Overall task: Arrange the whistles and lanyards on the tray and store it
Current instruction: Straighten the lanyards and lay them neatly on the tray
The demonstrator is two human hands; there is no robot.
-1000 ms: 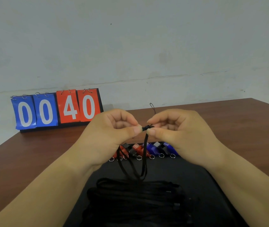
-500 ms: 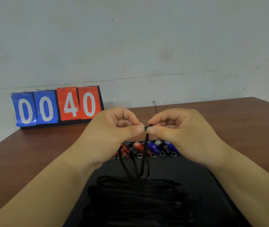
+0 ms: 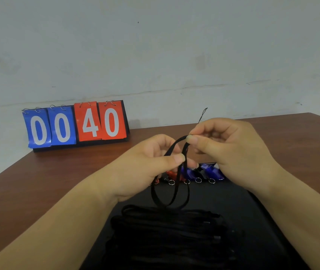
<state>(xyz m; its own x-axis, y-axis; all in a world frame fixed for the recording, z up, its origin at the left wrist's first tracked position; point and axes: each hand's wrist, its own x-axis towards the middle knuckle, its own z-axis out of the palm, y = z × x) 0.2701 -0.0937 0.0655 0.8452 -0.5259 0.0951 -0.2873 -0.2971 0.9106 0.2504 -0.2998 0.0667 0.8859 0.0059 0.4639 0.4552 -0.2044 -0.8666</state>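
Observation:
Both hands hold one black lanyard (image 3: 174,193) above a black tray (image 3: 239,203). My right hand (image 3: 227,149) pinches its upper end, and the thin cord loop sticks up past my fingers. My left hand (image 3: 147,164) pinches the strap lower down, and its loops hang toward the tray. A pile of black lanyards (image 3: 167,232) lies on the near part of the tray. Along the tray's far edge sits a row of whistles with small metal rings: red whistles (image 3: 171,174) to the left and blue whistles (image 3: 211,172) to the right, partly hidden behind my hands.
The tray rests on a brown wooden table (image 3: 38,182) against a pale wall. A flip scoreboard (image 3: 75,125) with blue and red cards reading 00 40 stands at the table's far left.
My hands were pinched together at the lanyard's end. Now they have pulled apart: the right hand has risen to the right and the left has slid down the strap.

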